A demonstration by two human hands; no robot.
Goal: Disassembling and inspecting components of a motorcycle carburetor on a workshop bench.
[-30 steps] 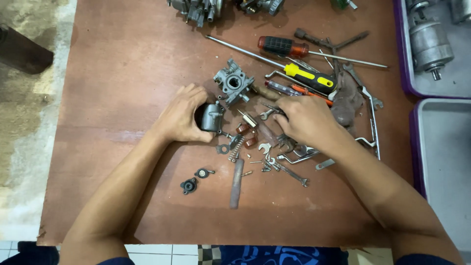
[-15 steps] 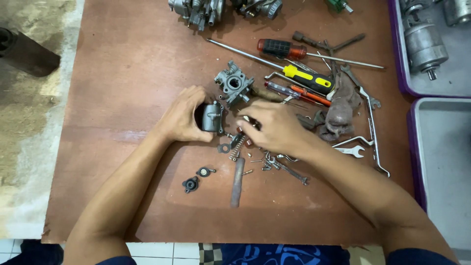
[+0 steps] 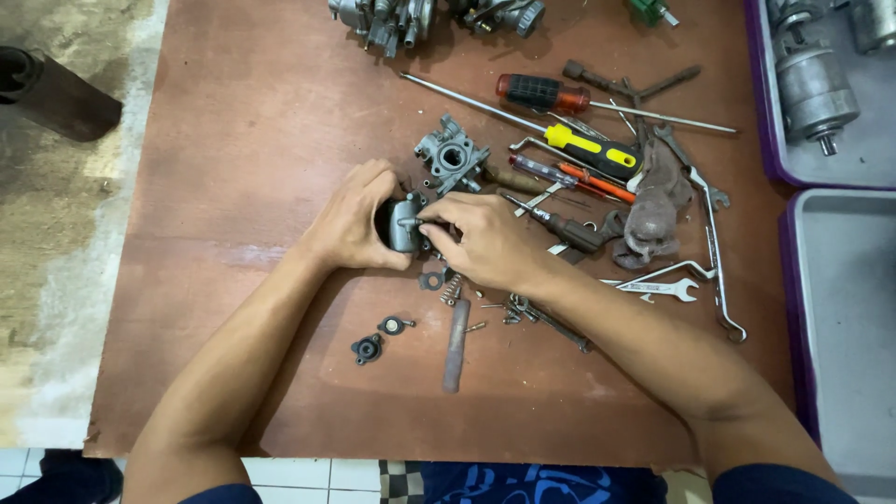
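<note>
The left hand (image 3: 350, 222) cups a small grey metal housing (image 3: 403, 224), fingers curled narrow around its dark round end. The right hand (image 3: 481, 243) meets it from the other side, fingertips (image 3: 431, 221) pinched on a small part at the housing's face. Left of the left fingers the brown counter (image 3: 233, 149) lies bare to its edge. Beyond the right fingers the room is tight: a carburettor body (image 3: 451, 159) just above, screwdrivers (image 3: 583, 149) and a spanner (image 3: 658, 287) to the right, a spring (image 3: 452, 289) and a rod (image 3: 455, 343) below.
</note>
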